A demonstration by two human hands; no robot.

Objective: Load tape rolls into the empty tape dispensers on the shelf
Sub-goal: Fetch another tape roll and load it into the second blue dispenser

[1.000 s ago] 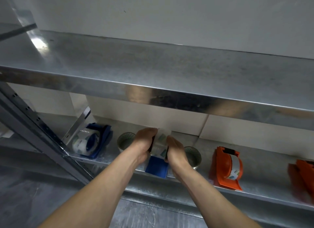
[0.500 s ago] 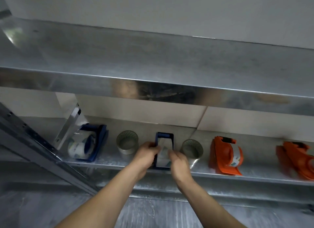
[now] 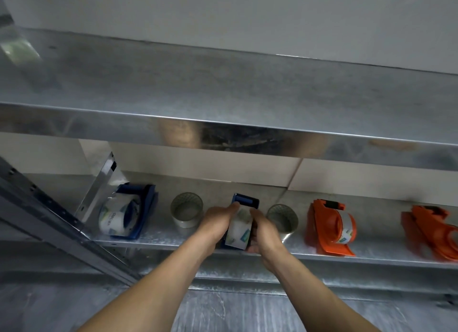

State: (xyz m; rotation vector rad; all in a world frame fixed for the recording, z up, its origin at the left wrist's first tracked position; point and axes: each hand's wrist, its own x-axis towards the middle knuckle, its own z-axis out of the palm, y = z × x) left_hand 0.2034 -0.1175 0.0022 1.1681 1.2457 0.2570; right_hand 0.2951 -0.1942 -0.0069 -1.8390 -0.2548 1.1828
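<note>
Your left hand (image 3: 215,222), right hand (image 3: 265,232): grip clasping middle dispenser (image 3: 245,201), roll (image 3: 239,230) inside. Left blue dispenser (image 3: 146,208), orange dispenser (image 3: 324,227) loaded; far-right dispenser (image 3: 428,230) looks empty; spare rolls (image 3: 187,212) remain.

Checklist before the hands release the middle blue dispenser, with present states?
1. Grip: left hand and right hand hold the middle blue dispenser: ok.
2. Its tape roll is inside: ok.
3. Roll on the hub: cannot tell, hands cover it.
4. Dispenser resting on the lower shelf: cannot tell.
5. Spare loose tape rolls beside it: ok.
6. Is the far-right orange dispenser loaded: cannot tell, partly cropped.
</note>
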